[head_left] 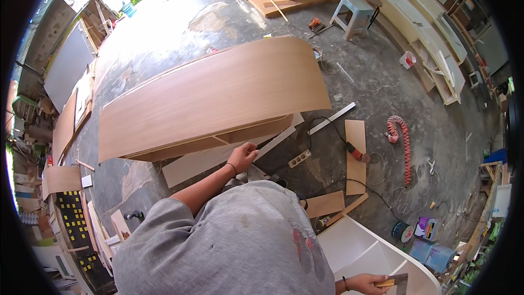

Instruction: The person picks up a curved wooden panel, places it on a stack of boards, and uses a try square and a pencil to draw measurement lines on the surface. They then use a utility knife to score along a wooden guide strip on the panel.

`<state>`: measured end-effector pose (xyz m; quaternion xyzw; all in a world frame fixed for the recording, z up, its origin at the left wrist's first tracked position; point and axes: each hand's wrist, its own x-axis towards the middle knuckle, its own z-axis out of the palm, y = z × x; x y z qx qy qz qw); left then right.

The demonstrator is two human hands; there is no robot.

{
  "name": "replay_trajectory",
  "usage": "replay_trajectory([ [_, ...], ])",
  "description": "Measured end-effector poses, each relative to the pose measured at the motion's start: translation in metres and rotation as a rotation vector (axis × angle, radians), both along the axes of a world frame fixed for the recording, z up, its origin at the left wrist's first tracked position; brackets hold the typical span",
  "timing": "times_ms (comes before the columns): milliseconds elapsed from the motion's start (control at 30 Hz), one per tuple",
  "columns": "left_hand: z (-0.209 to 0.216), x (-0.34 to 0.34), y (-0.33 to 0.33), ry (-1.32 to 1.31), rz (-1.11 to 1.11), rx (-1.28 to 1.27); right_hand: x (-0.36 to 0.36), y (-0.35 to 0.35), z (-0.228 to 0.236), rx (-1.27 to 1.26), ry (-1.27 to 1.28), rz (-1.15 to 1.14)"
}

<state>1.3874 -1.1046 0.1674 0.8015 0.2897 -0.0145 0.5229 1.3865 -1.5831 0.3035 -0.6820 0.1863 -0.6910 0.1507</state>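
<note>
Concrete (376, 90) beyond, right fingers (379, 278) grip a scraper (402, 281), left fingers (250, 147) loosely curled.

Right of the large panel (215, 93), a power tool (357, 154) crosses a board (356, 177).

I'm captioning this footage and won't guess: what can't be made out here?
Head view:
- Left hand: its palm, hidden behind the hand itself.
- Tool in the right hand: lower end, cut off by the bottom edge.
- White cabinet: left part, behind the grey shirt.
</note>
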Motion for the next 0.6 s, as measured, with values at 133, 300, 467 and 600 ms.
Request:
replay_trajectory([
  [133, 0.053, 0.033, -0.032, -0.077, -0.318, -0.218, -0.014, 0.060, -0.009, 0.246, 0.297, 0.202],
  [300, 0.123, 0.052, -0.098, -0.290, -0.971, -0.304, 0.004, 0.146, -0.023, 0.301, 0.501, 0.772],
  [467, 0.155, 0.050, -0.125, -0.446, -0.954, -0.695, 0.031, 0.202, -0.027, 0.099, 0.705, 1.103],
  [600, 0.158, 0.040, -0.114, -0.404, -0.440, -0.834, 0.040, 0.232, -0.030, 0.045, 0.701, 1.345],
])
